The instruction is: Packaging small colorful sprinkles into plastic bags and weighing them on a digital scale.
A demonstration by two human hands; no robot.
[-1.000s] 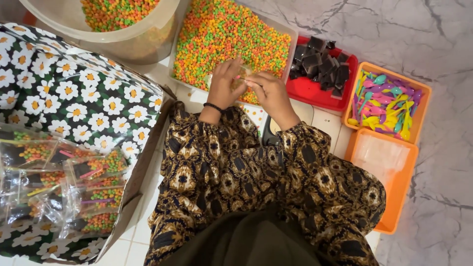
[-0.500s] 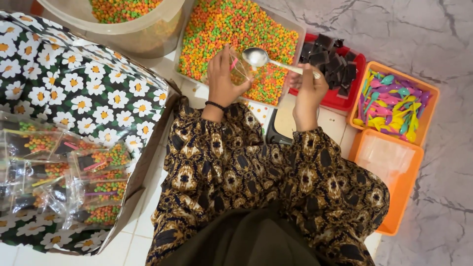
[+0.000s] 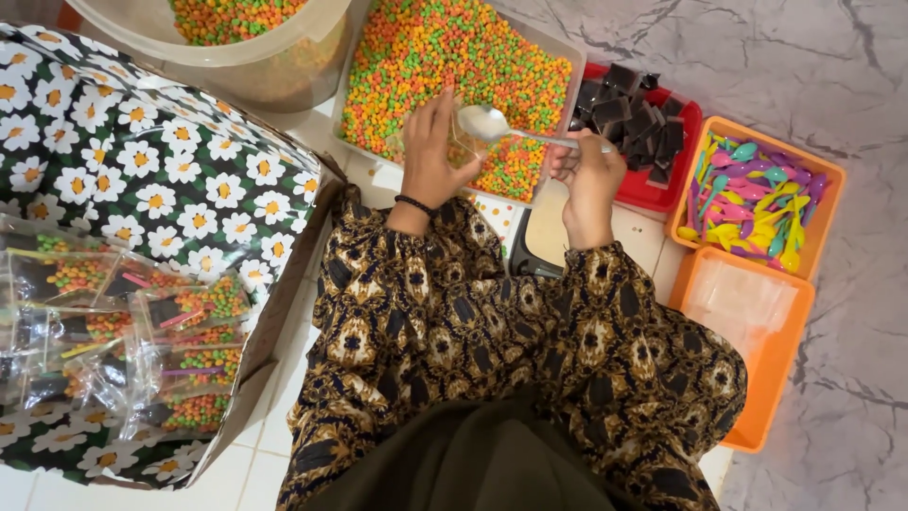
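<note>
My left hand (image 3: 430, 151) holds a small clear plastic bag (image 3: 463, 147) upright over a shallow white tray (image 3: 567, 57) filled with orange, green and yellow candy balls. My right hand (image 3: 588, 168) grips the handle of a metal spoon (image 3: 492, 121), whose bowl hovers at the bag's mouth. Both arms wear dark sleeves with a gold pattern, and a black band circles my left wrist.
A red tray of dark chocolate pieces (image 3: 638, 118), an orange tray of small coloured plastic spoons (image 3: 752, 194) and an orange tray of clear bags (image 3: 747, 303) lie to the right. A big tub of candy balls (image 3: 246, 38) stands at top left. Filled packets (image 3: 123, 341) pile on a daisy-print cloth.
A second ago both hands were together over the candy tray. The right hand has since picked up the spoon and drawn it right, bringing its bowl to the bag held by the left hand.
</note>
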